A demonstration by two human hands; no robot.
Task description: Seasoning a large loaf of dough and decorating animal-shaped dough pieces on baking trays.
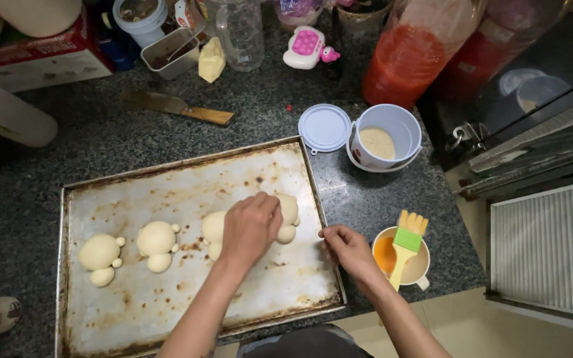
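- My left hand curls over a dough piece on the baking tray; I cannot tell whether its fingers pinch it.
- My right hand rests loosely curled at the tray's edge, holding nothing.
- The dough looks soft, light and easily dented; I judge cupping it low from the sides is best.

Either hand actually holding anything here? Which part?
Cannot tell for the left hand: it rests knuckles-up over a dough piece on the baking tray, hiding any grip. The right hand touches the tray's right rim and holds nothing.
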